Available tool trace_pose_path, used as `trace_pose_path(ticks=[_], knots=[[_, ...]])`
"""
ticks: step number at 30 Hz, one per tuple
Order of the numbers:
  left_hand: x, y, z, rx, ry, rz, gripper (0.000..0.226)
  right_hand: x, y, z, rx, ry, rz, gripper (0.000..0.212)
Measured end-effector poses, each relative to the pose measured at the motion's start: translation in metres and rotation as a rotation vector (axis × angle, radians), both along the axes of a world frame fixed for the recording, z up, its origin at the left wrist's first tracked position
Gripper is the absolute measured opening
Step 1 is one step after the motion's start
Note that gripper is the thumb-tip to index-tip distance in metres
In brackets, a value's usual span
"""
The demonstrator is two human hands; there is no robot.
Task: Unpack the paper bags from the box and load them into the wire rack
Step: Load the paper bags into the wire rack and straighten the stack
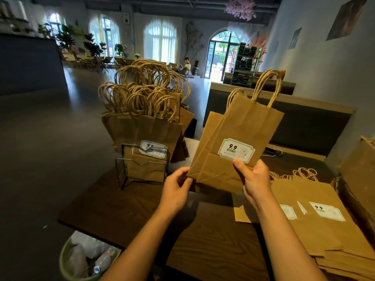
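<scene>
I hold a few flat brown paper bags (237, 136) with a white "9.9" label upright above the table. My left hand (176, 189) pinches their lower left corner. My right hand (255, 179) grips the bottom edge, thumb on the label. To the left stands the wire rack (129, 169), packed with several upright bags (146, 122) whose twisted handles stick up. A stack of flat bags (316, 216) lies on the table at the right. The cardboard box (359, 169) shows at the right edge.
The dark wooden table (121, 209) runs under my arms. A waste bin (81, 258) lined with plastic sits on the floor at the lower left. A dark counter (304, 122) stands behind the table. A person sits far back in the room.
</scene>
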State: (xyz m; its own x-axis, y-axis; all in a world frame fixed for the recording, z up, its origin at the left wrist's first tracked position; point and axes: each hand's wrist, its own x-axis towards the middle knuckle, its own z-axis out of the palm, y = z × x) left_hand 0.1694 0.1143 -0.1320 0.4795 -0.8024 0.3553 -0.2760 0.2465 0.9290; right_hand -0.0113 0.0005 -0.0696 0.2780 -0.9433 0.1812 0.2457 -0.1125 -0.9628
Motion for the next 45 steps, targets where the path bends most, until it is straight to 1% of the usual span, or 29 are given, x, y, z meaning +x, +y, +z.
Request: trace_pose_path(ticks=[2,4,5,7,8,10,11,13,15,17,19,20,22,25,27,28,31,34,37,39,41,43,45], knots=[[0.012,0.011,0.006,-0.053,0.042,0.122,0.033,0.019,0.006,0.013,-0.017,-0.057,0.011,0.030],[0.026,0.023,0.005,-0.081,0.065,0.289,0.031,0.034,0.012,0.031,-0.005,-0.111,0.036,0.027],[0.032,0.030,0.004,-0.091,0.061,0.365,0.030,0.041,0.014,0.039,0.005,-0.134,0.074,0.030],[0.043,0.043,-0.004,-0.112,0.068,0.467,0.028,0.055,0.017,0.054,0.011,-0.214,0.163,0.048],[0.048,0.047,-0.010,-0.112,0.072,0.502,0.028,0.063,0.018,0.060,0.012,-0.248,0.191,0.053],[0.064,0.055,-0.023,-0.064,0.060,0.552,0.028,0.085,0.021,0.070,0.026,-0.298,0.208,0.052],[0.074,0.056,-0.031,-0.010,0.029,0.560,0.027,0.097,0.023,0.072,0.040,-0.327,0.227,0.050],[0.092,0.058,-0.044,0.121,-0.092,0.524,0.030,0.119,0.026,0.072,0.062,-0.352,0.285,0.043],[0.106,0.056,-0.054,0.238,-0.245,0.450,0.040,0.139,0.031,0.068,0.052,-0.324,0.317,0.034],[0.113,0.053,-0.058,0.352,-0.371,0.403,0.052,0.157,0.032,0.057,0.009,-0.251,0.322,0.030],[0.114,0.049,-0.058,0.442,-0.417,0.377,0.061,0.171,0.029,0.044,-0.038,-0.138,0.316,0.029],[0.113,0.047,-0.059,0.461,-0.414,0.367,0.062,0.177,0.027,0.036,-0.066,-0.072,0.307,0.027],[0.113,0.046,-0.060,0.413,-0.355,0.363,0.064,0.185,0.024,0.020,-0.126,0.053,0.284,0.023],[0.115,0.050,-0.059,0.301,-0.169,0.459,0.056,0.194,0.023,-0.001,-0.183,0.172,0.243,0.023],[0.115,0.052,-0.058,0.293,-0.101,0.521,0.049,0.200,0.024,-0.014,-0.163,0.196,0.231,0.023],[0.113,0.053,-0.058,0.299,-0.126,0.546,0.047,0.202,0.025,-0.020,-0.141,0.206,0.220,0.024],[0.105,0.055,-0.055,0.302,-0.281,0.638,0.047,0.205,0.025,-0.030,-0.072,0.230,0.222,0.025],[0.101,0.056,-0.055,0.276,-0.379,0.666,0.060,0.204,0.022,-0.030,0.027,0.252,0.308,0.026],[0.098,0.055,-0.056,0.281,-0.445,0.628,0.070,0.202,0.024,-0.033,0.127,0.192,0.416,0.025],[0.098,0.054,-0.055,0.291,-0.450,0.596,0.075,0.201,0.026,-0.037,0.111,0.220,0.421,0.027],[0.099,0.054,-0.054,0.292,-0.439,0.576,0.079,0.202,0.026,-0.040,0.039,0.264,0.354,0.021],[0.099,0.054,-0.053,0.284,-0.398,0.565,0.082,0.202,0.024,-0.041,-0.003,0.225,0.269,0.013],[0.098,0.056,-0.052,0.253,-0.343,0.568,0.084,0.203,0.022,-0.039,-0.042,0.196,0.234,0.013]])
